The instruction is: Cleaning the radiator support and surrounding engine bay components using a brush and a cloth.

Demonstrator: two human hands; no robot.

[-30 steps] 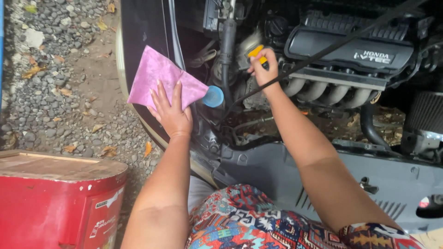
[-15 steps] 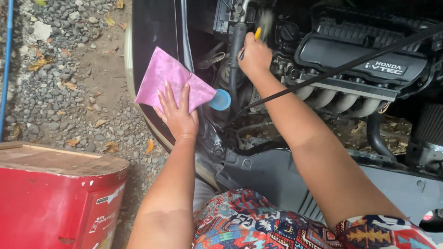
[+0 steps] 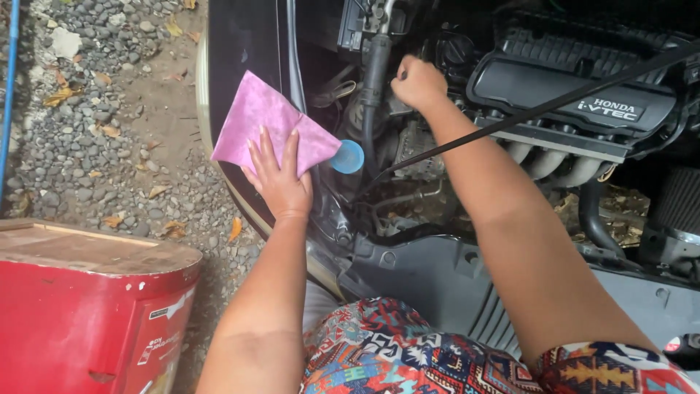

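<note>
Left hand (image 3: 281, 182) lies flat, open on the pink cloth (image 3: 266, 128) — corner pointing up-left; right hand (image 3: 418, 82) fisted — contents hidden.

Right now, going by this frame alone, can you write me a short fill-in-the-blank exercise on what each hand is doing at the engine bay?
1. The left hand lies flat on a cloth whose colour is ____.
2. The round cap just beside that cloth is ____ in colour.
3. The right hand is closed into a ____ down among the engine parts.
4. The box standing on the gravel is ____.

Missing words: pink; blue; fist; red
</note>
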